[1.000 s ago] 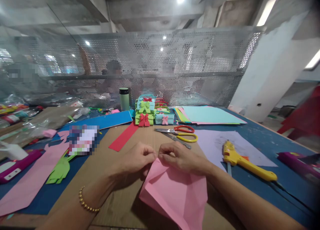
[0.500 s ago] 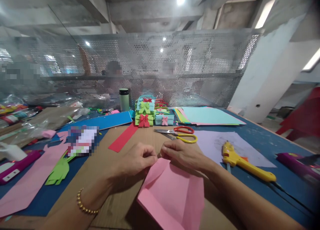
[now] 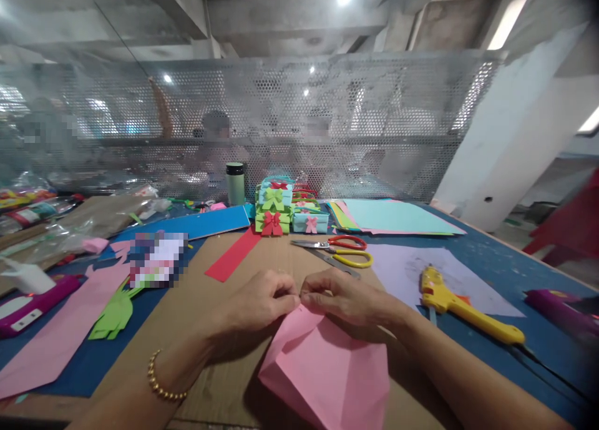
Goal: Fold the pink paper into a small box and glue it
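Observation:
A folded pink paper box point(image 3: 327, 367) with raised sides lies over the brown cardboard, close to me. My left hand point(image 3: 266, 302) pinches its far edge between thumb and fingers. Right beside it, my right hand point(image 3: 341, 296) is closed on the same far edge, thumb near the other thumb. The fingertips of both hands nearly meet there. Just beyond the hands lie scissors point(image 3: 341, 250) with red and yellow handles. A red paper strip point(image 3: 234, 255) rests on the cardboard to the left of them.
A yellow glue gun point(image 3: 472, 308) lies at right on purple paper point(image 3: 402, 268). Small paper boxes with bows point(image 3: 272, 221) are stacked ahead, near a green bottle point(image 3: 235, 185). Coloured sheets point(image 3: 397, 216) sit at back right. Pink paper point(image 3: 65, 330) and green cutouts point(image 3: 112, 314) lie left.
The right hand has come in against the left at the box's far edge. The far corner of the pink paper is now drawn together between the fingers. The view has shifted slightly.

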Demonstrator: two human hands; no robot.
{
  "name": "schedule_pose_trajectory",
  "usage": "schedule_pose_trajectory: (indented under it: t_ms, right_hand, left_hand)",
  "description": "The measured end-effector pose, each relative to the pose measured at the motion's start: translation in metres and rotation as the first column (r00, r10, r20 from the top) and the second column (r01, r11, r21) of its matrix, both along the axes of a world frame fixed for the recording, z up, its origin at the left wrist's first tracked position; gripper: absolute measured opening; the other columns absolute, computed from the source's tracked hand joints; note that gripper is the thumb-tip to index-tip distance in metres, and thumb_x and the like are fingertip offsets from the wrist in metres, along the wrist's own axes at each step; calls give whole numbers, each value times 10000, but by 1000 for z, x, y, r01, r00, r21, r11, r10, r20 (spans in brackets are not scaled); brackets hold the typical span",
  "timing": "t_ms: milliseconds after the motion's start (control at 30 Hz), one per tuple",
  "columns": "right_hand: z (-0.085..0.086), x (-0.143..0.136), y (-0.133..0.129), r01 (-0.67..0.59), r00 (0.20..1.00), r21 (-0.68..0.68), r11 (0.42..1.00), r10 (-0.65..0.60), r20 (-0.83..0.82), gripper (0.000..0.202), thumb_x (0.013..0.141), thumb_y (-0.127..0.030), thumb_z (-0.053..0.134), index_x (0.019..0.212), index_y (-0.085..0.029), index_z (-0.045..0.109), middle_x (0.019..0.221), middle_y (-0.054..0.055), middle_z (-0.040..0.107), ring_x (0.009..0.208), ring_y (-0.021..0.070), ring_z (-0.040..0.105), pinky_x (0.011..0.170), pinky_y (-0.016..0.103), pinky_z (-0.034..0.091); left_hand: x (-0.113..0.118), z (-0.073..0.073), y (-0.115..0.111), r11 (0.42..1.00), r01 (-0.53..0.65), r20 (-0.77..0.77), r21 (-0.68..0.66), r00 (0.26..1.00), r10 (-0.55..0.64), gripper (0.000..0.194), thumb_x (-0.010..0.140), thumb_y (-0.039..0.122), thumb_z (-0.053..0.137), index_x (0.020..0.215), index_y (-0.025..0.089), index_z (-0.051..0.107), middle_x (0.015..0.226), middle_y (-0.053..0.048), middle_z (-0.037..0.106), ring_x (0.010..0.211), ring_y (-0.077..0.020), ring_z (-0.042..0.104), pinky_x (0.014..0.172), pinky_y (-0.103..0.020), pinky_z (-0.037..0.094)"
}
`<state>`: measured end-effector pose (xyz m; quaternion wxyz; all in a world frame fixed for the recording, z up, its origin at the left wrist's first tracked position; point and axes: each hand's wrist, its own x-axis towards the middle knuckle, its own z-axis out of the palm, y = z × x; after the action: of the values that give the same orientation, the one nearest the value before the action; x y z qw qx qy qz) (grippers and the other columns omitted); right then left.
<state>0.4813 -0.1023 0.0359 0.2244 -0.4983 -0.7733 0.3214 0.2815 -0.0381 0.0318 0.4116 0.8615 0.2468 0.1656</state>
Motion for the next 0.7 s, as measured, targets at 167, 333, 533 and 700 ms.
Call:
schedule_pose_trajectory:
  t_ms: [167,333,533,700]
  right_hand:
    - [3,-1,0,34,999,58,998,-36,37,194,878,-233,497,701,-163,528,652,-47,470,614,90,389,553,211,293]
    - [9,-3,0,79,995,72,994,-82,47,202,876,-252,477,700,-160,517,655,-41,459,625,97,399,573,221,309]
    - [11,-2,-1,96,993,98,991,-102,61,323,933,-372,430,680,-175,469,643,-40,396,614,103,360,553,228,286]
    - [17,-4,-3,146,986,114,983,-153,61,341,948,-384,406,691,-172,481,658,-34,408,642,110,378,576,231,299]
  left_hand:
    - [-4,4,-5,991,9,3,-136,1000,-8,143,774,209,538,643,160,509,632,33,440,600,-100,380,529,-249,258]
    - [-2,0,-8,944,-43,64,-328,996,67,174,766,277,555,645,161,507,601,43,422,555,-92,345,491,-232,245]
    - [2,-1,-8,948,-116,78,-296,986,145,215,780,297,552,623,157,511,569,43,419,539,-90,335,469,-239,206]
    - [3,0,-3,986,-97,61,-137,992,107,241,798,271,501,585,159,501,541,42,420,533,-92,355,487,-248,224]
